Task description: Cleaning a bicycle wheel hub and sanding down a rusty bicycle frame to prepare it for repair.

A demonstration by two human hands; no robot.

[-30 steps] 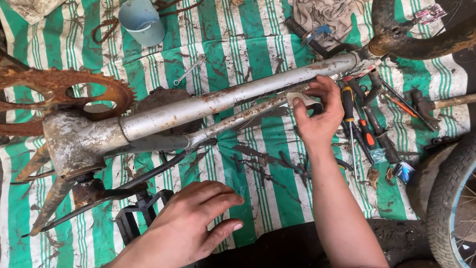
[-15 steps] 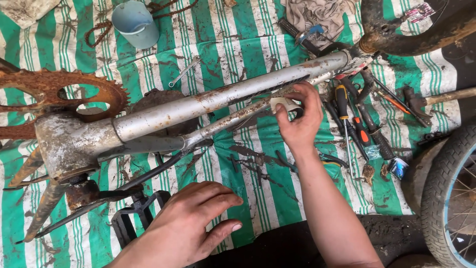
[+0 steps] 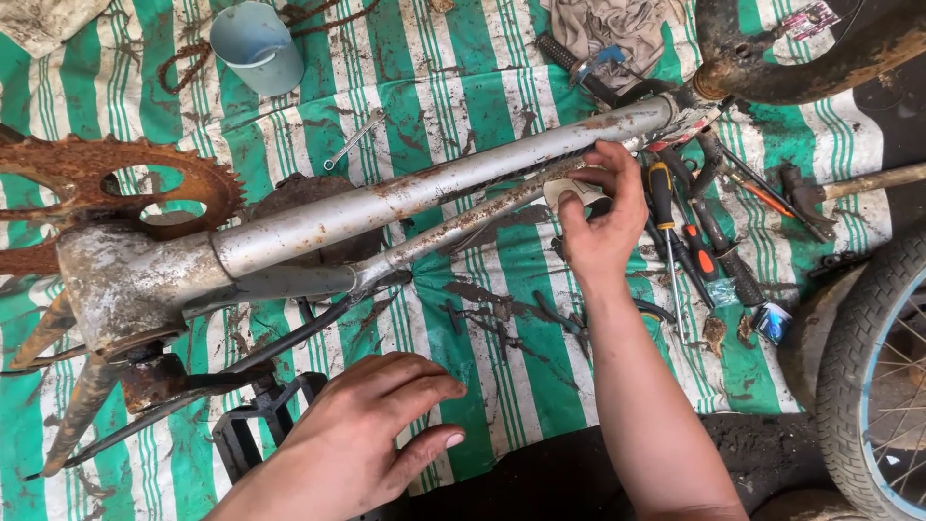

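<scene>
Two bare hands are in my view, looking down from the head camera onto a green and white striped tarp (image 3: pixel 424 58). Nearest me, my left hand (image 3: pixel 371 434) rests flat and loose on the tarp beside a black pedal (image 3: pixel 251 434), fingers together, holding nothing. Beyond it, my right hand (image 3: pixel 598 217) pinches a small pale scrap, perhaps sandpaper (image 3: pixel 569 193), against the thinner lower tube of an old bicycle frame (image 3: pixel 386 198) lying across the tarp. I judge the cleaning is partway: the thick upper tube shows mostly grey metal with rust patches, while the thin tube under my fingers is heavily brown, and the rusty chainring (image 3: pixel 116 183) at far left looks untouched. To the right of my hand lies a cluster of screwdrivers (image 3: pixel 685 232), and a tyre (image 3: pixel 868 367) fills the right edge. Farther off sit a small spanner (image 3: pixel 352 138), a pale blue cup (image 3: pixel 256 43) and a grey rag (image 3: pixel 617 29).
</scene>
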